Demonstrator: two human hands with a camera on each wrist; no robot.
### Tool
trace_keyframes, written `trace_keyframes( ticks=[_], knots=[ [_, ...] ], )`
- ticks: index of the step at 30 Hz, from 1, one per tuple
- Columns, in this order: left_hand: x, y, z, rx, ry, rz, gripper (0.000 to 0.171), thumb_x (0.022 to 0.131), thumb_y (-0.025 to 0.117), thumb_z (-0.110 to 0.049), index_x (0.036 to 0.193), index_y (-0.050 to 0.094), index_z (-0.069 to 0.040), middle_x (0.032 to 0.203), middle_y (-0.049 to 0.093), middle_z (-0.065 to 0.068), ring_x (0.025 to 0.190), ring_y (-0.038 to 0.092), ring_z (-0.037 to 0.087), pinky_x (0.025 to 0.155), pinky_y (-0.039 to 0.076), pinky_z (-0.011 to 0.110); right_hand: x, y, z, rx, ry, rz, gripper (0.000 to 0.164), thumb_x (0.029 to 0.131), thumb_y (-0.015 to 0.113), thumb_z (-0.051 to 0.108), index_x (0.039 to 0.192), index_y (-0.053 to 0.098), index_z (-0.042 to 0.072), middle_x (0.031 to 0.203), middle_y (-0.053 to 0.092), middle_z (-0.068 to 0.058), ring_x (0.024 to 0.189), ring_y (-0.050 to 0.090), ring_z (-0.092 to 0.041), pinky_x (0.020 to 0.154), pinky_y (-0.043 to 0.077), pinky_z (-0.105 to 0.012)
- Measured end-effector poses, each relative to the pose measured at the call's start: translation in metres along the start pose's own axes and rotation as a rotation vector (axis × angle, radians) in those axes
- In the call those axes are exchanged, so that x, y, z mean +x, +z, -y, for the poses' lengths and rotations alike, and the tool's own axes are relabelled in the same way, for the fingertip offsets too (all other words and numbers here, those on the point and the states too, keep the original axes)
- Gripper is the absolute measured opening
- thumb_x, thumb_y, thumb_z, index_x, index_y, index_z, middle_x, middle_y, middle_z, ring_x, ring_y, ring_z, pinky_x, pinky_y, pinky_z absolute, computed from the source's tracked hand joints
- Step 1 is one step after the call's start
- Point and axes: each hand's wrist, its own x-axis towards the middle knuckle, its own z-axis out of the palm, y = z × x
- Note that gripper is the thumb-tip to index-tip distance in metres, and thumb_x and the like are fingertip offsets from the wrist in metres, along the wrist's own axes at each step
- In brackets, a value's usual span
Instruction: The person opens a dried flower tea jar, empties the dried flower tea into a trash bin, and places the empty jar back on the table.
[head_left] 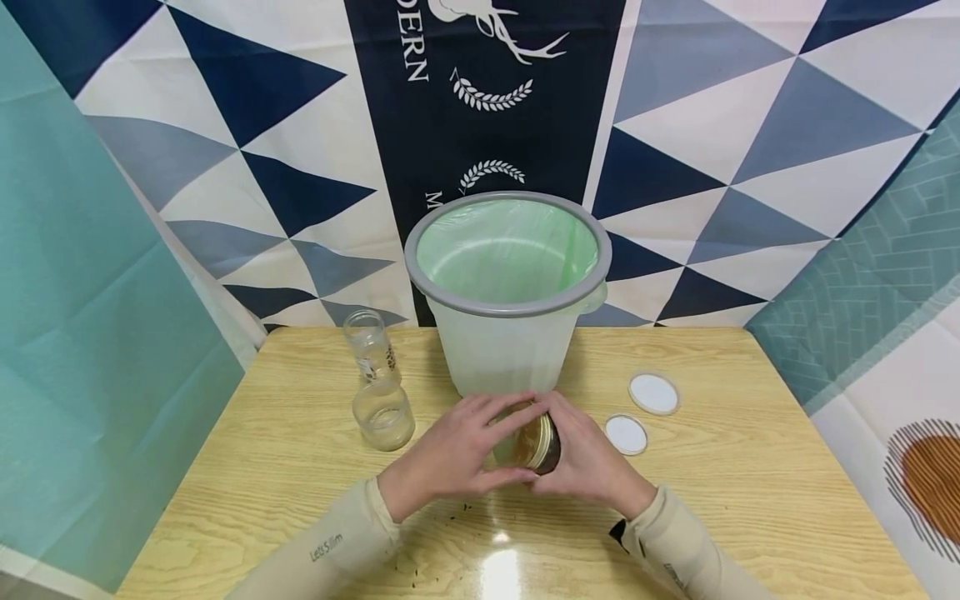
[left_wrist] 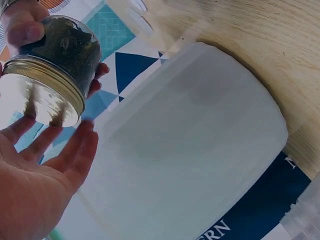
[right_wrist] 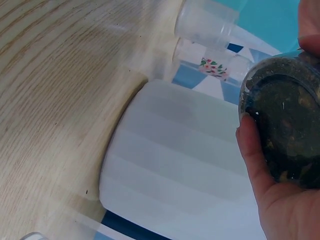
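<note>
My right hand [head_left: 588, 458] grips a glass jar [left_wrist: 65, 42] by its body, holding it sideways above the table. Dark, leafy-looking bits fill the jar, and its base [right_wrist: 285, 120] faces the right wrist camera. A gold metal lid [left_wrist: 42, 87] closes its mouth and faces left. My left hand [head_left: 465, 446] is at the lid, fingers spread and nearly straight. In the left wrist view its fingertips [left_wrist: 55, 132] are at or just short of the lid's face; contact is hard to tell.
Behind the hands stands a whitish bin [head_left: 506, 350] with a grey rim and a green liner. To the left are a tall patterned glass [head_left: 372, 346] and a short clear glass [head_left: 383, 417]. Two round white lids [head_left: 654, 392] lie at right. Dark crumbs dot the wooden table [head_left: 300, 467].
</note>
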Motion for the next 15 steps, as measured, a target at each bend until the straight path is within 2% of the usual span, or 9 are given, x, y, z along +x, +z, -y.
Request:
trace_keyframes(
  ticks=[4, 7, 9, 11, 15],
  knots=[
    [-0.0007, -0.0023, 0.0026, -0.045, 0.057, 0.025, 0.084, 0.09, 0.073, -0.056, 0.16, 0.04, -0.022, 0.163, 0.042, 0.005, 0.144, 0.049, 0.03, 0.116, 0.045, 0.045, -0.0005, -0.0007, 0.0002, 0.009, -0.007, 0.002, 0.095, 0.058, 0.099, 0.03, 0.139, 0.051, 0.016, 0.126, 0.061, 0.004, 0.109, 0.064, -0.013, 0.091, 0.059, -0.037],
    [-0.0021, -0.0039, 0.0057, -0.097, 0.118, 0.048, 0.075, 0.093, 0.073, -0.049, 0.157, 0.045, -0.023, 0.165, 0.04, 0.002, 0.151, 0.04, 0.028, 0.123, 0.037, 0.043, -0.0012, -0.0015, 0.0009, 0.028, 0.002, 0.01, 0.093, 0.058, 0.098, 0.028, 0.138, 0.051, 0.017, 0.125, 0.06, 0.006, 0.107, 0.065, -0.011, 0.089, 0.06, -0.035],
    [-0.002, -0.004, 0.0068, -0.115, 0.135, 0.053, 0.071, 0.095, 0.072, -0.046, 0.157, 0.046, -0.022, 0.165, 0.041, 0.003, 0.151, 0.04, 0.026, 0.124, 0.035, 0.039, -0.0017, -0.002, 0.0014, 0.034, 0.015, 0.016, 0.091, 0.057, 0.096, 0.024, 0.136, 0.051, 0.019, 0.122, 0.06, 0.007, 0.103, 0.064, -0.009, 0.087, 0.059, -0.032],
    [-0.0017, -0.0039, 0.0069, -0.119, 0.122, 0.049, 0.07, 0.096, 0.071, -0.045, 0.157, 0.045, -0.021, 0.163, 0.043, 0.004, 0.147, 0.045, 0.023, 0.122, 0.038, 0.036, -0.002, -0.0025, 0.0019, 0.034, 0.024, 0.019, 0.091, 0.056, 0.095, 0.022, 0.136, 0.052, 0.018, 0.12, 0.059, 0.007, 0.1, 0.064, -0.008, 0.084, 0.059, -0.031],
    [0.0, -0.0031, 0.0048, -0.082, 0.055, 0.023, 0.075, 0.094, 0.071, -0.052, 0.157, 0.044, -0.02, 0.156, 0.051, 0.003, 0.134, 0.057, 0.021, 0.112, 0.048, 0.035, -0.0019, -0.0029, 0.0022, 0.016, 0.027, 0.023, 0.095, 0.055, 0.094, 0.022, 0.14, 0.051, 0.015, 0.122, 0.06, 0.005, 0.1, 0.062, -0.008, 0.085, 0.058, -0.031]
  ],
)
